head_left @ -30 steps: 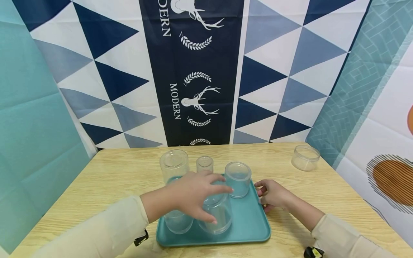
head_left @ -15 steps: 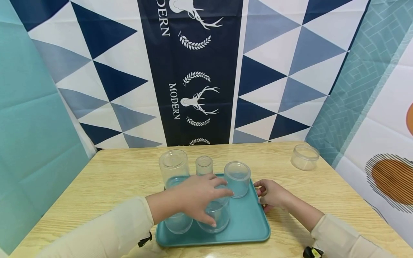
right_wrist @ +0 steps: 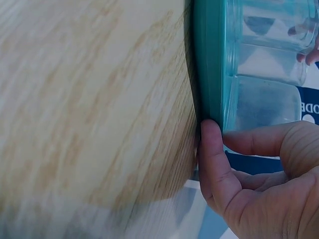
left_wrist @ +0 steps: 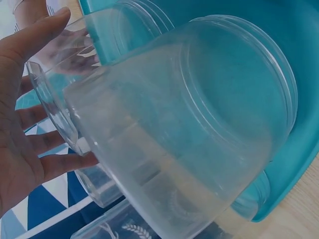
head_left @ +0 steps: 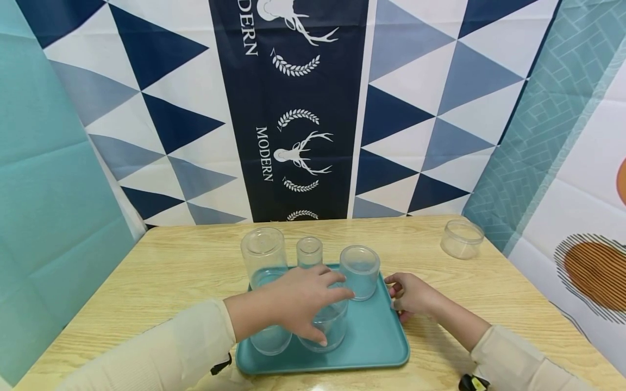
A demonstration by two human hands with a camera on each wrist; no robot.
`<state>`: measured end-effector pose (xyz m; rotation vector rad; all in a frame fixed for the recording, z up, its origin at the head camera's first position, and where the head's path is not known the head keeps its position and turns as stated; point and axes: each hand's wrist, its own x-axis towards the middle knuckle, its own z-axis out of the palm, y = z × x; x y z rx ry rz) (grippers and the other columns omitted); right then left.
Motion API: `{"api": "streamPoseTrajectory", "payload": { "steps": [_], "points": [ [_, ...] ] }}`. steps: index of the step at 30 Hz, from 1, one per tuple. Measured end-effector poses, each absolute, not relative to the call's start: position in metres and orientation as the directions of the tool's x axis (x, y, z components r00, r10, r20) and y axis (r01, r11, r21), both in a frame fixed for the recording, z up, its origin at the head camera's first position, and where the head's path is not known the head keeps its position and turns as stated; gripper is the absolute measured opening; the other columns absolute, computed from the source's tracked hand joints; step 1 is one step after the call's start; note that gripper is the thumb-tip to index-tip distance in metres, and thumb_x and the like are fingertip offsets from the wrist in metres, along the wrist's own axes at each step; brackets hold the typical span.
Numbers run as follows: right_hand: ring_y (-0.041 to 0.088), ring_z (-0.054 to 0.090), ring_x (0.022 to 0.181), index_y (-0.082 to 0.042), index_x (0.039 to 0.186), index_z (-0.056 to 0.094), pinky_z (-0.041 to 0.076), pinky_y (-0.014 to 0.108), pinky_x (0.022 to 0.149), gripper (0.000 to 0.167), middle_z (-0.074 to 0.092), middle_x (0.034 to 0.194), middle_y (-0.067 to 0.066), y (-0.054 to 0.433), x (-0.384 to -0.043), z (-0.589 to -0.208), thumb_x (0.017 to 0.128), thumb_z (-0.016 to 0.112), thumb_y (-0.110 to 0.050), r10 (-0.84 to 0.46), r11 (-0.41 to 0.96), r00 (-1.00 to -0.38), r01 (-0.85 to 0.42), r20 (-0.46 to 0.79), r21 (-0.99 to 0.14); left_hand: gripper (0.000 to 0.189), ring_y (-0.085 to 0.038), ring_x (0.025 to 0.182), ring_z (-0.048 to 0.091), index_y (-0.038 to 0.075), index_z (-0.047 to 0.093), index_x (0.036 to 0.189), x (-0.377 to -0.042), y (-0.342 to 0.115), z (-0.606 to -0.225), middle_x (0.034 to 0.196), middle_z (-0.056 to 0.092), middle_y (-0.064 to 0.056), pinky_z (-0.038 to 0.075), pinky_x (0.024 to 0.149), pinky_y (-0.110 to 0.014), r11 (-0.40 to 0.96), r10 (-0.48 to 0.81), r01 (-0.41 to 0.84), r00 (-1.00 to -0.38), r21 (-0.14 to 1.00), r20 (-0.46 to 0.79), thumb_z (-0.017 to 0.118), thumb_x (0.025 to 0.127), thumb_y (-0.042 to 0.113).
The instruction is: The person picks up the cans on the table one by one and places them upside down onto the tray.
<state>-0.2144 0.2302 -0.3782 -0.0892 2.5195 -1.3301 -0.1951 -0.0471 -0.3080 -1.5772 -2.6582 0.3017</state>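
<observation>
A teal tray (head_left: 371, 342) lies on the table with several clear plastic jars on it, base up. My left hand (head_left: 305, 301) reaches over the front-middle jar (head_left: 335, 328) and grips its upper end; the left wrist view shows thumb and fingers spread around that base. Beside it, the front-left jar (left_wrist: 199, 124) fills much of that view. My right hand (head_left: 413, 296) pinches the tray's right rim, thumb on top and a finger beneath, as the right wrist view shows. My left hand hides part of both front jars.
At the tray's back stand a tall jar (head_left: 264, 252), a narrow jar (head_left: 310, 252) and a wide jar (head_left: 361, 271). A shallow clear container (head_left: 462, 239) sits apart at the table's back right, close to the patterned cloth (head_left: 508, 206).
The front-middle jar has shifted slightly left and back under my left hand, whose wrist moved a little right. My right hand stays at the tray rim.
</observation>
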Motion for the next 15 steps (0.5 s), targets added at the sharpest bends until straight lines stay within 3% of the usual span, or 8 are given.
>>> {"api": "streamPoseTrajectory", "payload": {
  "steps": [10,15],
  "points": [
    [0.023,0.054,0.071,0.019,0.131,0.04,0.058,0.039,0.058,0.058,0.046,0.093,0.016,0.2305,-0.2123,-0.3768,0.077,0.06,0.022,-0.201,0.558,-0.952,0.081,-0.229,-0.826,0.09,-0.024,0.132,0.042,0.031,0.037,0.148,-0.1928,-0.0449,-0.3044,0.15,0.038,-0.003,0.054,0.083,-0.038,0.48,0.863,0.861,-0.498,-0.171,-0.085,0.073,0.073,0.066],
    [0.023,0.055,0.072,0.021,0.131,0.038,0.058,0.04,0.059,0.059,0.047,0.093,0.016,0.2321,-0.2111,-0.3757,0.076,0.06,0.022,-0.217,0.536,-0.951,0.071,-0.219,-0.841,0.086,-0.023,0.131,0.043,0.031,0.037,0.149,-0.1922,-0.0436,-0.3022,0.15,0.038,-0.002,0.055,0.082,-0.039,0.471,0.871,0.867,-0.486,-0.16,-0.07,0.062,0.078,0.073]
  ]
}}
